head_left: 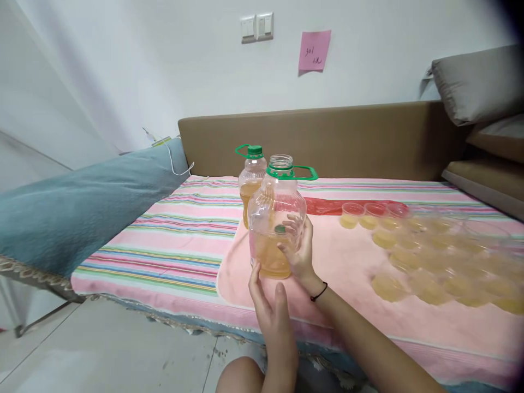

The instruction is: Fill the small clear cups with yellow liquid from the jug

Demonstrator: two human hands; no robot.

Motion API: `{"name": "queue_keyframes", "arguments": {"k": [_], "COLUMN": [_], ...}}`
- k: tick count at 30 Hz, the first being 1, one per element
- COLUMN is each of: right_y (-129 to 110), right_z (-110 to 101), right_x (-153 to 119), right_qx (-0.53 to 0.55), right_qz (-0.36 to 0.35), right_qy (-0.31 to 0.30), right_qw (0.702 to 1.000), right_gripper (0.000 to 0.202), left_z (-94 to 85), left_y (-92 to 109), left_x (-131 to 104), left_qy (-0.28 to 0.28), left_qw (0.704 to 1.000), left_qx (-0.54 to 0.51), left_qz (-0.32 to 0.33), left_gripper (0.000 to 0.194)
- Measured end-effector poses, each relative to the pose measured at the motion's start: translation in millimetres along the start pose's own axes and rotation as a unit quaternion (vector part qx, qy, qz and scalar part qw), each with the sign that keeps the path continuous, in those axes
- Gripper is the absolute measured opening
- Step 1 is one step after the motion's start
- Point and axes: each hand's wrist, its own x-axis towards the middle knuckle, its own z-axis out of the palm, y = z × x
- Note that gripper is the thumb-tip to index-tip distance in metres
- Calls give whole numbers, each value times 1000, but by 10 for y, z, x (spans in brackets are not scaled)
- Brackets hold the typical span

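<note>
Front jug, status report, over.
Front jug uncapped, part full. Right hand against its right side, left hand at its lower left. Capped jug close behind.

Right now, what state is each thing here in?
Front plastic bottle: uncapped, partly full.
Rear plastic bottle: capped, partly full.
Plastic cups: holding yellowish liquid.
Green cap: loose, seen through front bottle.
Pink sticky note: stuck on wall.
Light switches: unclear.
Right hand: around front bottle.
Left hand: open, near front bottle.

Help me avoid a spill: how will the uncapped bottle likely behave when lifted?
The uncapped bottle should feel bottom-heavy, since its amber liquid sits low. It could slosh from the open neck if tilted. Its clear plastic wall may flex.
</note>
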Motion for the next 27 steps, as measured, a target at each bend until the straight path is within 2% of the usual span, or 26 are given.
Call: {"name": "queue_keyframes", "arguments": {"k": [3, 7, 14, 18, 22, 24, 27], "right_y": [67, 101, 89, -23, -348, -599, -987], "right_z": [65, 56, 4, -110, -495, -805, -1359], "right_x": [-35, -55, -2, 51, 185, 265, 307], "right_qx": [5, 1, -34, -64, -81, -82, -84], "right_qz": [-2, 4, 30, 43, 45, 34, -2], "right_qy": [-2, -20, -86, -136, -142, -121, -78], "right_qw": [1000, 1000, 995, 988, 985, 989, 993], "right_gripper": [87, 91, 92, 98, 96, 86, 71], "left_z": [-3, 18, 96, 152, 192, 206, 249], "left_y": [-25, -77, -168, -226, -255, -254, -248], "left_x": [-11, -19, -36, -78, -152, -190, -222], "left_qy": [13, 8, -3, -21, -43, -71, -139], "left_qw": [1000, 1000, 998, 992, 982, 973, 949], "left_qx": [10, 19, 51, 90, 122, 141, 181], "left_qz": [-13, 18, 47, 84, 135, 166, 219], "left_gripper": [56, 57, 56, 59, 58, 54, 38]}}
